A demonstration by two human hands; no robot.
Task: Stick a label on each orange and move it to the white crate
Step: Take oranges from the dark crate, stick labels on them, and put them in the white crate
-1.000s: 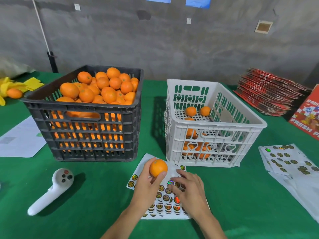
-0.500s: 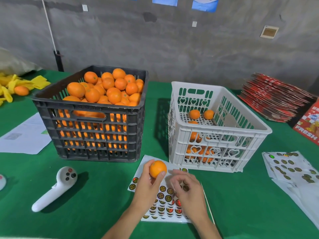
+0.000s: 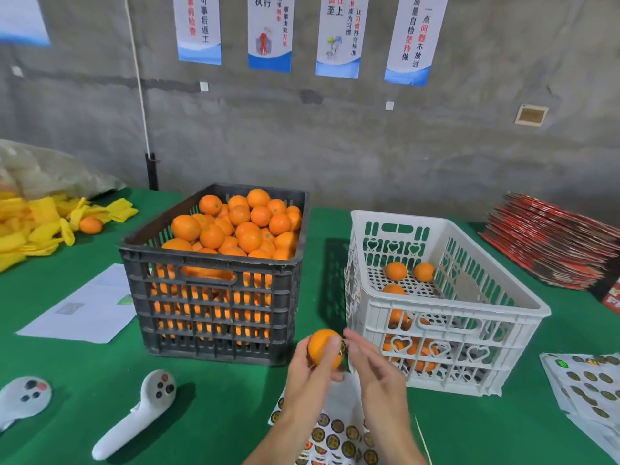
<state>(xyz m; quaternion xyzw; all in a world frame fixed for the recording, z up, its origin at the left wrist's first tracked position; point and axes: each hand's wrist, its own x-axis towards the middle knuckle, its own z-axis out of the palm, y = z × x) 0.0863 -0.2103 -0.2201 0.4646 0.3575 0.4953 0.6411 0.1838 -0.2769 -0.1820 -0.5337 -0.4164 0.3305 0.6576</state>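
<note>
Centrally, low in the head view: left hand (image 3: pixel 303 372), fingers curled round one orange (image 3: pixel 322 347), which it holds up above the green bench (image 3: pixel 218 407), in front of the gap between the two crates; right hand (image 3: pixel 375 370) just beside it, fingertips (image 3: pixel 350 340) at the fruit's right side, where a dark round label (image 3: pixel 343 347) sits against the peel; whether the fingertips pinch the label or merely press it cannot be told; fingers loosely extended. Below both hands: label sheet (image 3: pixel 335 434), white, flat on the bench, bearing rows of dark round stickers. Right of centre: white crate (image 3: pixel 446 330), upright on the bench, a handful of oranges on its perforated floor and more seen through its near wall. Left of centre: black crate (image 3: pixel 214 303), heaped with oranges to the rim. Near left: white handheld controller (image 3: pixel 137 414) lying on the bench; a second one (image 3: pixel 23 397) at the left edge. Far left: printed paper (image 3: pixel 84 310); yellow foam sleeves (image 3: pixel 37 226) with a lone orange among them. Right edge: further label sheets (image 3: pixel 587 387); stack of red flat cartons (image 3: pixel 550 239) behind. Rear: grey wall with four hanging posters (image 3: pixel 270 31).
</note>
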